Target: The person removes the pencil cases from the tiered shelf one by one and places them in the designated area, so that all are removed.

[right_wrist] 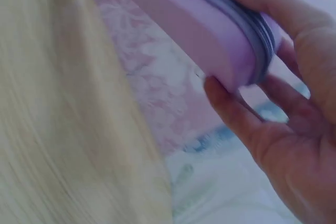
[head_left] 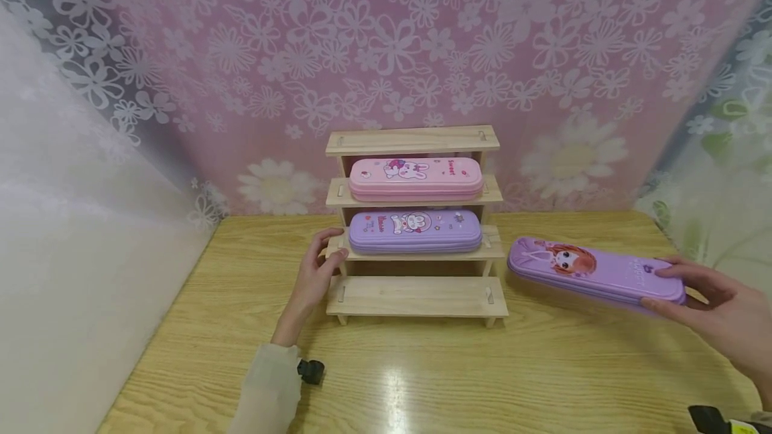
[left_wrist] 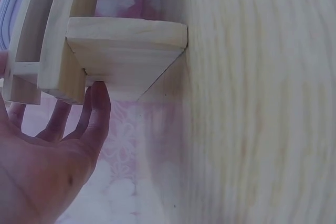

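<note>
My right hand (head_left: 726, 310) holds a purple pencil case (head_left: 615, 276) by its right end, to the right of a stepped wooden rack (head_left: 416, 297). A girl with reddish hair is printed on its lid. In the right wrist view, the fingers and thumb pinch the case (right_wrist: 197, 30) across its zipped side. My left hand (head_left: 313, 270) grips the left end of the rack's second step from the bottom. The left wrist view has its fingers bent around the wooden side (left_wrist: 63, 72). On that step lies a lilac bunny pencil case (head_left: 446, 230).
A pink "Sweet" bunny pencil case (head_left: 374, 176) lies one step higher. The rack's top step (head_left: 416, 139) and lowest step are bare. All stands on a wood-grain table (head_left: 458, 374), before a pink floral curtain (head_left: 386, 52).
</note>
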The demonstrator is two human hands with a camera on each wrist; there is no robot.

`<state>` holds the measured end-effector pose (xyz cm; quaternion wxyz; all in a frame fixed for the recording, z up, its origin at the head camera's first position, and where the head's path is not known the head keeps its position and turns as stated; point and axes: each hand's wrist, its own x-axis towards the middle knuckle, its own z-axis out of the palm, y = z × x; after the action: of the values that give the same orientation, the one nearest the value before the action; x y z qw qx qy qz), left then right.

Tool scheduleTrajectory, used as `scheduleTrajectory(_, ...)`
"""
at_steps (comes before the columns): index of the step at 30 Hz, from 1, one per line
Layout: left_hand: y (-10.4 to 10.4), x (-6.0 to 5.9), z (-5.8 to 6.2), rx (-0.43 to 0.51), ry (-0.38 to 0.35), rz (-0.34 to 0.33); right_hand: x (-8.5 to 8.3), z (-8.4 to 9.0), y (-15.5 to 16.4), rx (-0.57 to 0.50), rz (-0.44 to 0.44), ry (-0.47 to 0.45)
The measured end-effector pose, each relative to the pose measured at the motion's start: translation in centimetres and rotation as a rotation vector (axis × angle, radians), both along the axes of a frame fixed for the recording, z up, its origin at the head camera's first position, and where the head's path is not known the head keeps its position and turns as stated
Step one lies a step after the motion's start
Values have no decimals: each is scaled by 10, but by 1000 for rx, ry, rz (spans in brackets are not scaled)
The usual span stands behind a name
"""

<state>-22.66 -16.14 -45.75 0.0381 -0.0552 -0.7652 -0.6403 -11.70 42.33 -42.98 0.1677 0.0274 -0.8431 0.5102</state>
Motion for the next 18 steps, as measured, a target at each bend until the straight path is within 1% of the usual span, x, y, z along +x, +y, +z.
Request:
scheduleTrajectory(2,0,1,1,-4,-2,2,-4,1,-9,19,-51,-7)
scheduleTrajectory(5,0,1,3,-22,14,-1,-13,2,-22,97,-136,-4)
scheduleTrajectory(8,-1,0,5,-64,46,-7,-19,0,-34,162,-178,10)
scheduleTrajectory(10,-2,-2,5,-94,67,-11,-23,-3,-41,196,-206,35)
scheduleTrajectory(13,-3,-5,6,-125,83,-15,-28,-7,-51,203,-244,58)
scheduleTrajectory(15,-3,-6,6,-120,79,-18,-31,-10,-56,213,-249,49)
scheduleTrajectory(16,-4,-7,6,-116,75,-20,-32,-11,-58,216,-235,37)
scheduleTrajectory(18,-4,-7,6,-103,66,-28,-32,-13,-60,214,-176,19)
